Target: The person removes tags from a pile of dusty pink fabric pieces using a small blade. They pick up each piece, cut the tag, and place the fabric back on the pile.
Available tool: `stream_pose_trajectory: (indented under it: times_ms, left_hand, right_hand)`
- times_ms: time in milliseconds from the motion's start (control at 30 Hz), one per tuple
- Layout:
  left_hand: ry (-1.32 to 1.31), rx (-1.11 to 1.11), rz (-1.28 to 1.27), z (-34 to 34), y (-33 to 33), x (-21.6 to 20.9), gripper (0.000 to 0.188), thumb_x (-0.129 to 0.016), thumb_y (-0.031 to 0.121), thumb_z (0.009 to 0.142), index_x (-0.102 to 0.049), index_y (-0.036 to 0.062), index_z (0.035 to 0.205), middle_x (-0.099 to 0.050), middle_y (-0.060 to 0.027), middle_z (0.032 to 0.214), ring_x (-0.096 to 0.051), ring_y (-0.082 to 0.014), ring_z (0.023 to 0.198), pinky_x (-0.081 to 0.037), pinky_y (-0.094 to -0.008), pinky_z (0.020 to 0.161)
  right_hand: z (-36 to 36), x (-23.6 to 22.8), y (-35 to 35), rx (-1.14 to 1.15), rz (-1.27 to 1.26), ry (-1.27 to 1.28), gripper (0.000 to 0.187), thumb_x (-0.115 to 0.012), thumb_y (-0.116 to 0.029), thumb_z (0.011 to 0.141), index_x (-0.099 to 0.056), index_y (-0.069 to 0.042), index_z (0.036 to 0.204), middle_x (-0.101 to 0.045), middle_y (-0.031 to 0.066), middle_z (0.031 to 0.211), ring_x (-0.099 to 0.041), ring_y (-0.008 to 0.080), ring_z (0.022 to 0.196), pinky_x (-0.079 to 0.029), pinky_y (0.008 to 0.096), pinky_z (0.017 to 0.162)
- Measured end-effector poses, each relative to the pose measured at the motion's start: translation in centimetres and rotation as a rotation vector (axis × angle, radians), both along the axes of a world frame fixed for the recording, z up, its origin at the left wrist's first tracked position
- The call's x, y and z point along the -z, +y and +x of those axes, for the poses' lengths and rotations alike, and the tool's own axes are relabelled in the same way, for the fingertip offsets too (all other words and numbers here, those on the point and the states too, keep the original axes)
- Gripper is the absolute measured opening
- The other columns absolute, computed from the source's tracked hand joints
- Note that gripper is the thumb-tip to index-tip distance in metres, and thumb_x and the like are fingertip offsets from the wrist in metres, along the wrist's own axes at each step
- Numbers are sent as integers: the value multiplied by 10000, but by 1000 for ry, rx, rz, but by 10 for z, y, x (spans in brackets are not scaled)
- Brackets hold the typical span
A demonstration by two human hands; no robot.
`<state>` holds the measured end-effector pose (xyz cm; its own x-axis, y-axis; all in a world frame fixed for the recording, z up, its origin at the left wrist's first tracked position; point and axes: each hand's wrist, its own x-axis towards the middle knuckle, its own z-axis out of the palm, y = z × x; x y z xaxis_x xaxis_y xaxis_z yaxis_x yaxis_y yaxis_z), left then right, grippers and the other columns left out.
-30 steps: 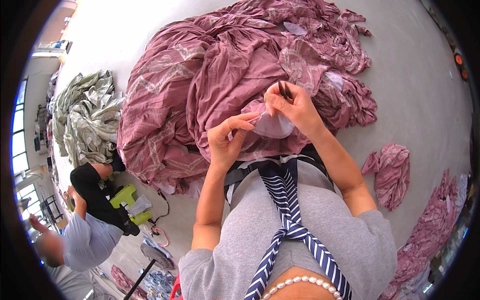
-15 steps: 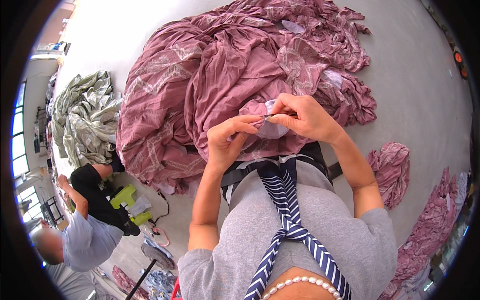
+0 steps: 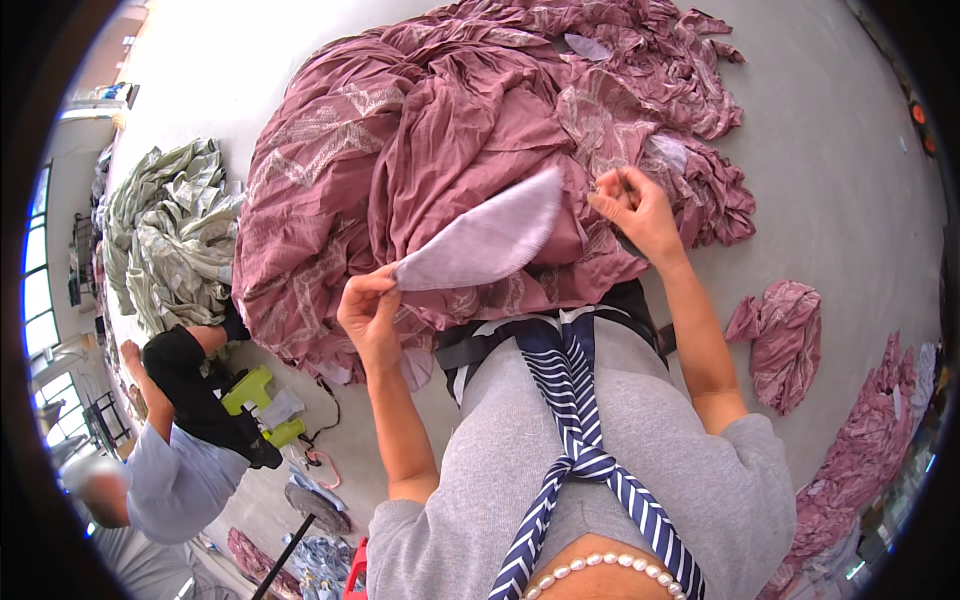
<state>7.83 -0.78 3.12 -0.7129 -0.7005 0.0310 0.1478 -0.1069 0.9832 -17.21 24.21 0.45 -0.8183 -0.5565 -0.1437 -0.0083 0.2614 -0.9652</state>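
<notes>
I have the left hand [image 3: 368,315] clamped on one corner of a pale cloth piece [image 3: 485,240], thumb against fingertips. The piece fans out rightward from that pinch, its rounded far edge blurred and ending near, but apart from, the right hand [image 3: 642,212]. There the fingers are curled in; something dark shows beneath the palm, and I cannot tell what they close on.

To handle this well, I'd hold the pinch at the very corner so the piece hangs flat, with the curled fingers clear of its loose edge.

Under and beyond both hands spreads the mauve cloth pile [image 3: 460,120]; I'd watch for its folds snagging the piece. Well right of the right hand lies a pink bundle [image 3: 788,350]; well left of the left hand, a green-grey heap [image 3: 180,250].
</notes>
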Motion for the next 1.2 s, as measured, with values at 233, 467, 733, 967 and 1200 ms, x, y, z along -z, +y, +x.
stream_pose_trajectory:
  times_ms: [233, 467, 733, 967, 1200]
  left_hand:
    - [-583, 164, -210, 45, -17, 8, 215, -491, -92, 753, -612, -11, 911, -650, -63, 927, -577, -95, 806, -450, -225, 774]
    - [-347, 176, -725, -77, 23, -44, 457, -757, 44, 707, -597, 10, 1134, -566, -148, 1246, -531, -269, 1174, -411, -359, 991]
    - [-384, 849, -979, -166, 35, -32, 475, -801, 168, 655, -621, 38, 1075, -638, -125, 997, -601, -227, 910, -466, -333, 769]
    - [-327, 639, -949, -147, 22, -23, 177, -733, 117, 722, -674, 79, 885, -650, -64, 863, -614, -200, 856, -473, -323, 771]
    - [-108, 1010, -1537, -164, 58, 22, 270, -722, 199, 636, -638, 104, 875, -612, -34, 886, -543, -213, 1036, -274, -461, 1076]
  right_hand:
    - [35, 24, -9, 9, -73, -128, 317, -702, -294, 847, -623, 12, 866, -620, -3, 737, -533, 28, 645, -424, 187, 594]
    - [43, 26, -10, -68, -83, -243, 178, -694, -93, 828, -642, 4, 968, -604, -26, 786, -508, 17, 678, -423, 178, 613]
    - [13, -74, -39, -244, -329, 223, 68, -634, -30, 869, -613, 7, 922, -622, 1, 795, -563, 41, 735, -449, 185, 632]
    - [-8, -10, -22, -72, -285, -10, 113, -624, -62, 873, -629, 1, 967, -646, -10, 810, -493, -7, 615, -391, 155, 527]
    - [-9, 16, 6, 211, -326, -179, 132, -597, -121, 901, -610, -8, 968, -659, 48, 824, -425, 9, 522, -336, 148, 483]
